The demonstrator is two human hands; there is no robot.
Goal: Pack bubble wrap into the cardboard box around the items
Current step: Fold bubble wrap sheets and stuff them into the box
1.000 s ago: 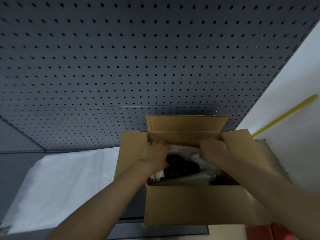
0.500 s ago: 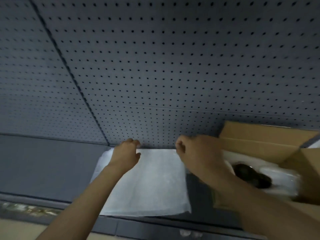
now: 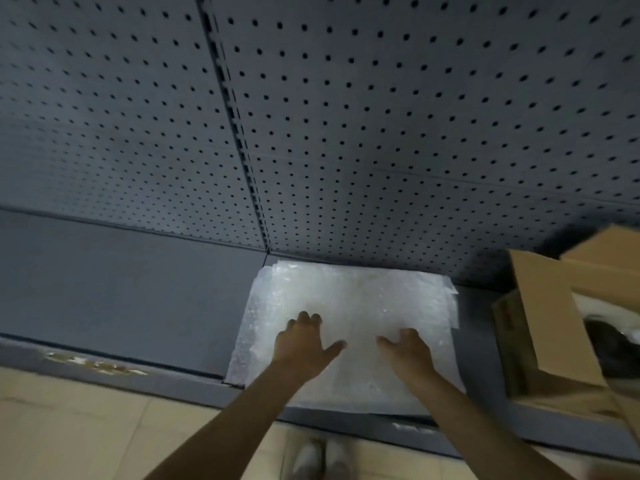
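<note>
A stack of clear bubble wrap sheets (image 3: 360,299) lies flat on the dark grey shelf, in the middle of the view. My left hand (image 3: 304,344) rests on the stack with its fingers spread and thumb out. My right hand (image 3: 407,351) lies beside it on the same stack, fingers apart, gripping nothing. The open cardboard box (image 3: 550,327) stands at the right edge of the view, flaps up. Inside it I see a dark item (image 3: 609,336) and some white wrap; most of the inside is cut off.
A grey pegboard wall (image 3: 381,133) rises behind the shelf. The shelf (image 3: 121,289) stretches to the left of the stack. Below its front lip is a beige tiled floor (image 3: 86,434), with my light shoes (image 3: 317,460) at the bottom.
Both hands left the box and moved left onto the bubble wrap stack. The view swung left, so the box slid to the right edge.
</note>
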